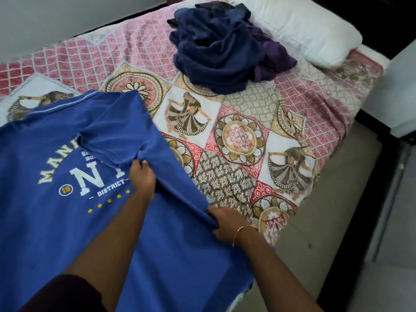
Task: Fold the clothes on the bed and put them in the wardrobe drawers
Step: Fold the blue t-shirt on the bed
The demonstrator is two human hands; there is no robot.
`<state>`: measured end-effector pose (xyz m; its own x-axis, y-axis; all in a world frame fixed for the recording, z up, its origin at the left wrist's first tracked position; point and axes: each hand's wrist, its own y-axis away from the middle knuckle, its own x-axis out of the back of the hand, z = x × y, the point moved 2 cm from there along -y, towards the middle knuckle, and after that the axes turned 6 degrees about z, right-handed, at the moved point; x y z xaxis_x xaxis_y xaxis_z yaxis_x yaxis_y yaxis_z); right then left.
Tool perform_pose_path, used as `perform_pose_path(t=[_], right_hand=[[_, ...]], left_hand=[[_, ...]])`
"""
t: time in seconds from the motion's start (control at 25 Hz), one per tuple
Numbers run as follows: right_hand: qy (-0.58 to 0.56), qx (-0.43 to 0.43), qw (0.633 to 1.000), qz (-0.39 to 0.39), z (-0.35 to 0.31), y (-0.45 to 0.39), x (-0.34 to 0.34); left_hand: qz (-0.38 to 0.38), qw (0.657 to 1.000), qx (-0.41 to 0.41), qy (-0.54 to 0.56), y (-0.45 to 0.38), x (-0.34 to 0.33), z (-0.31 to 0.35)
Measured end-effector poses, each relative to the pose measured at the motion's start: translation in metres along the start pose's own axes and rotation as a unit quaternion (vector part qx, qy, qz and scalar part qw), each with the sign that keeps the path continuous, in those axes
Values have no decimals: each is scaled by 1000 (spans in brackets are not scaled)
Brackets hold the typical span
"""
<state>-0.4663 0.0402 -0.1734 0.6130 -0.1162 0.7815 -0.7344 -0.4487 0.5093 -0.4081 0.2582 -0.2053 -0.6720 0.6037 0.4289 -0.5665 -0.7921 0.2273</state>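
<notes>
A blue polo shirt with white and yellow print lies front-up on the near left of the bed. Its right sleeve and side are folded inward over the chest print. My left hand grips the fold near the armpit. My right hand, with a thin gold bracelet on the wrist, pinches the shirt's folded side edge lower down. A heap of unfolded dark clothes, navy on top with purple beneath, sits at the far middle of the bed.
A white pillow lies at the head of the bed, touching the heap. The patterned pink bedspread hangs over the right edge above a beige floor strip. A white cabinet stands to the right.
</notes>
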Motion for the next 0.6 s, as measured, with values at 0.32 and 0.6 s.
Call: perform_pose_path(t=[0.32,0.6], right_hand=[[35,-81,996,31,-23,41,-40],[66,-195,975,-89,-15,91,-59]], left_hand=[[-170,939,-236,-182,2,21,-3],[-230,901,-276,-243,12,32,11]])
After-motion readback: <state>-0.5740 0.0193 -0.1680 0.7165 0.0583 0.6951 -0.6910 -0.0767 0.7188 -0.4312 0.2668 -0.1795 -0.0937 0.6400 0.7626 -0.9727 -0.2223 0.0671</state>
